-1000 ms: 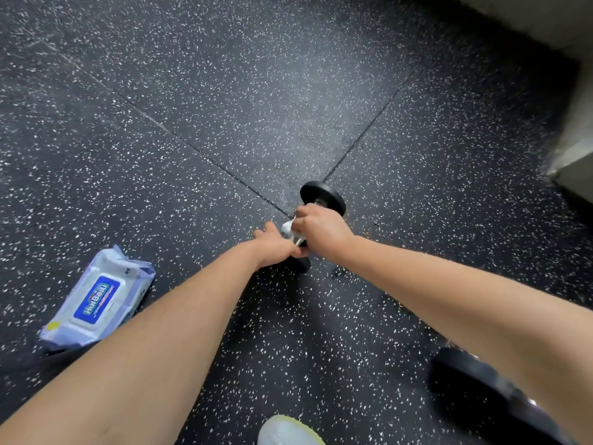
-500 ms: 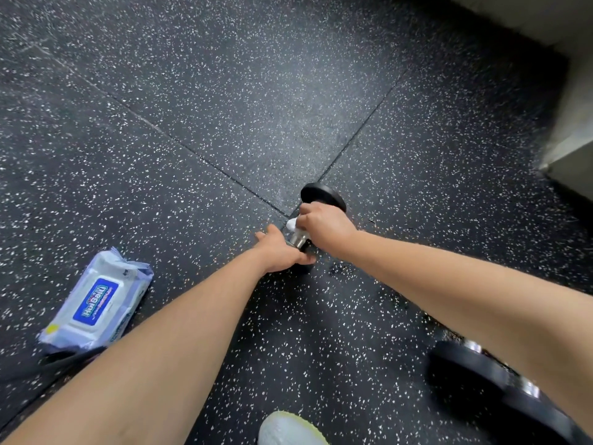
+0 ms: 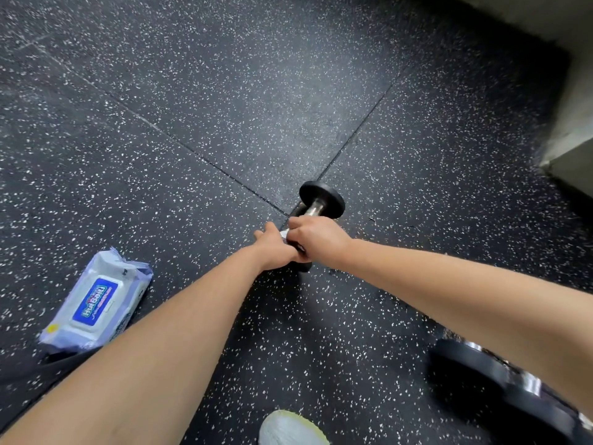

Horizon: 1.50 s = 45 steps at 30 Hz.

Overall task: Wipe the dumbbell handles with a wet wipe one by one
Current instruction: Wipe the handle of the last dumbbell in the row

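A small black dumbbell [image 3: 322,200] lies on the speckled black rubber floor [image 3: 224,91] just right of the frame's centre, close to where the seams between the tiles cross. Its far plate and a short stretch of bare metal handle [image 3: 313,208] show above the hands. The right hand [image 3: 316,239] reaches in from the right edge, its fingers curled round the handle, with a white wet wipe [image 3: 284,234] bunched under them and peeking out at the left. The left hand [image 3: 276,248] comes up from the lower left and touches the right, fingers wrapped over the dumbbell's near end. A pack of wipes [image 3: 96,313] lies at the lower left, lid closed. A second dumbbell [image 3: 500,374] sits at the lower right, partly behind the right forearm. A pale shoe [image 3: 288,428] shows at the bottom edge
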{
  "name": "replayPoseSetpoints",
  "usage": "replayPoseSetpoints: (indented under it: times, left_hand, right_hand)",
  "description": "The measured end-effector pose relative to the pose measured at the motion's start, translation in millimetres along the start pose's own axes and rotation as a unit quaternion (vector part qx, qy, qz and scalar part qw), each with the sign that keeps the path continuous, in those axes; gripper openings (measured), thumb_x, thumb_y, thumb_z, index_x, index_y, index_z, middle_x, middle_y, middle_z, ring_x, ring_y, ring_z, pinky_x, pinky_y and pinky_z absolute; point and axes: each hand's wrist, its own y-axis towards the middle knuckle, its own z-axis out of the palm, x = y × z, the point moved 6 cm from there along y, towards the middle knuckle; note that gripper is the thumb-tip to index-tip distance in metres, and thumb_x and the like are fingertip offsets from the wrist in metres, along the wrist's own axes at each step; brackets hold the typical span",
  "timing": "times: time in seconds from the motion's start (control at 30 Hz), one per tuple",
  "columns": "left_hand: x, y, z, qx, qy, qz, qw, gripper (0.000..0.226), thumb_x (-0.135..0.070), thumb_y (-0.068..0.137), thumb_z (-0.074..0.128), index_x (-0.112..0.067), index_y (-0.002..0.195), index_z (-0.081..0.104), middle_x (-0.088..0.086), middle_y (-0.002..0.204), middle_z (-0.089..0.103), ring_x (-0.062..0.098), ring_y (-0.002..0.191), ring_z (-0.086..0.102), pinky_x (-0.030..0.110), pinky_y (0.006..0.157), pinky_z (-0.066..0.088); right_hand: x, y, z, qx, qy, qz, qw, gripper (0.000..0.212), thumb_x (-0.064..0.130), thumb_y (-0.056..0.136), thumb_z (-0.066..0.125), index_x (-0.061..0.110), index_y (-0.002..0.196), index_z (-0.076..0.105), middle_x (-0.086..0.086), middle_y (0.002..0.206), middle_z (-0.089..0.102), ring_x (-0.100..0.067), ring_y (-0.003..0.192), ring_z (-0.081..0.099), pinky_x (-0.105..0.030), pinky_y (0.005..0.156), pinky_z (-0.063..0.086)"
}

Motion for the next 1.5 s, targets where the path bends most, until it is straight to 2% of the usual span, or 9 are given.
replayPoseSetpoints:
  times: [0.1,0.27,0.47,0.63,0.87,1.0,1.1,1.23,1.5]
  left_hand:
    - [-0.6,-2.4,0.2,0.0,0.002,0.003,1.0,0.141,-0.056,0.069,0.091,-0.015,0.163,-0.005,0.017,0.164,0.011,0.04,0.15,0.027,0.051,0.12,0.031]
    - [-1.6,-0.9,2.4,0.0,0.014,-0.002,1.0,0.146,-0.06,0.07,0.089,-0.014,0.163,-0.013,0.018,0.171,-0.007,0.041,0.156,0.013,0.055,0.124,0.023]
    - [0.7,5.6,5.6,-0.02,0.021,-0.001,1.0,0.146,-0.061,0.064,0.092,-0.015,0.163,-0.006,0.017,0.165,0.007,0.041,0.149,0.03,0.053,0.119,0.033]
    - [-5.2,-3.1,12.6,-0.026,0.048,0.011,0.998,0.138,-0.059,0.071,0.088,-0.012,0.162,-0.005,0.019,0.164,0.005,0.042,0.146,0.033,0.049,0.116,0.035]
    - [-19.1,-15.5,28.7,-0.046,0.089,-0.006,0.995,0.098,-0.047,0.088,0.07,-0.011,0.158,0.012,0.02,0.158,0.01,0.047,0.141,0.037,0.051,0.112,0.036]
    - [-25.2,-21.6,38.7,-0.049,0.127,-0.011,0.991,0.099,-0.05,0.089,0.067,-0.01,0.158,0.008,0.022,0.164,0.0,0.05,0.146,0.028,0.057,0.116,0.033]
    - [-28.8,-27.7,44.5,-0.058,0.161,-0.016,0.985,0.104,-0.061,0.092,0.064,-0.009,0.161,0.006,0.023,0.166,-0.002,0.049,0.148,0.024,0.057,0.118,0.031]
    - [-39.9,-43.8,49.8,-0.064,0.201,-0.013,0.977,0.104,-0.067,0.092,0.059,-0.012,0.162,0.005,0.024,0.166,-0.001,0.048,0.15,0.021,0.057,0.12,0.028]
    - [-49.4,-102.3,40.3,-0.063,0.263,0.026,0.962,0.081,-0.053,0.103,0.049,-0.024,0.165,0.007,0.021,0.168,0.003,0.043,0.153,0.017,0.056,0.12,0.028]
  right_hand:
    - [-19.1,7.6,-3.5,0.001,-0.012,0.014,1.0,0.006,0.019,0.079,0.07,0.016,0.083,0.074,0.001,0.088,0.06,-0.024,0.078,0.063,-0.032,0.055,0.048]
    - [-58.3,13.1,-14.9,-0.056,-0.046,0.173,0.982,0.007,0.014,0.085,0.069,0.016,0.087,0.075,0.0,0.087,0.057,-0.026,0.08,0.06,-0.035,0.058,0.05]
    - [-31.1,10.7,3.8,-0.026,-0.031,0.088,0.995,0.003,0.015,0.081,0.075,0.016,0.079,0.072,-0.001,0.084,0.058,-0.026,0.074,0.06,-0.035,0.055,0.048]
    - [-27.5,4.0,4.0,-0.019,-0.038,0.116,0.992,0.009,0.01,0.085,0.067,0.014,0.09,0.074,-0.004,0.095,0.058,-0.027,0.081,0.06,-0.033,0.056,0.032]
    - [-26.6,-11.9,4.9,0.016,-0.016,0.173,0.985,0.009,0.004,0.08,0.069,0.011,0.085,0.07,-0.004,0.094,0.055,-0.026,0.075,0.057,-0.033,0.055,0.034]
    - [-26.7,-23.6,-1.0,0.01,0.025,0.202,0.979,0.01,0.007,0.077,0.072,0.012,0.085,0.07,-0.001,0.094,0.053,-0.026,0.077,0.057,-0.032,0.056,0.036]
    - [-32.6,-43.9,-1.3,-0.033,0.108,0.28,0.953,0.009,0.008,0.081,0.063,0.014,0.079,0.07,-0.001,0.087,0.057,-0.029,0.078,0.06,-0.034,0.059,0.045]
    - [-31.7,-122.4,-8.1,-0.124,0.263,0.398,0.87,0.019,0.014,0.084,0.059,0.022,0.082,0.076,0.004,0.086,0.067,-0.019,0.077,0.061,-0.032,0.066,0.05]
    - [2.6,-260.1,-20.3,-0.127,0.363,0.461,0.8,0.014,0.022,0.085,0.067,0.032,0.082,0.076,0.019,0.076,0.071,0.001,0.069,0.065,-0.02,0.061,0.047]
